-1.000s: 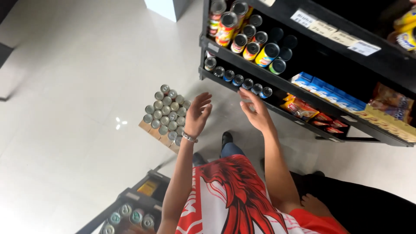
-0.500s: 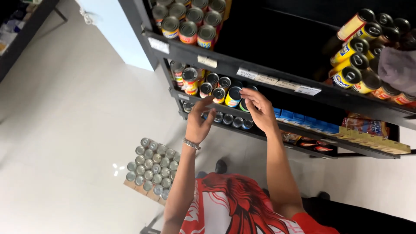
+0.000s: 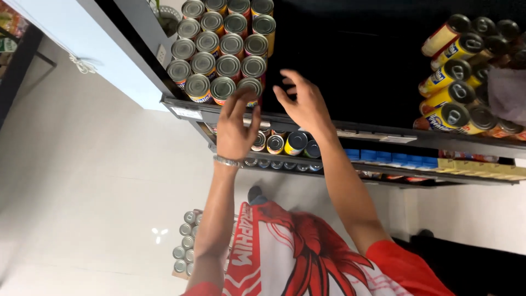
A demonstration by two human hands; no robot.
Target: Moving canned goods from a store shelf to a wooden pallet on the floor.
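I see both hands empty, fingers spread — my left hand [image 3: 236, 127] touches the front can [image 3: 250, 87] of the stacked cans [image 3: 222, 46] on the shelf [image 3: 307, 121], my right hand [image 3: 304, 104] just beside. A careless nudge could topple that stack — cans would roll off.

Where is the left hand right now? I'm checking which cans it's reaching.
In the head view, the left hand is raised at the front edge of the dark shelf, fingertips at the front-row cans stacked there, just left of the right hand.
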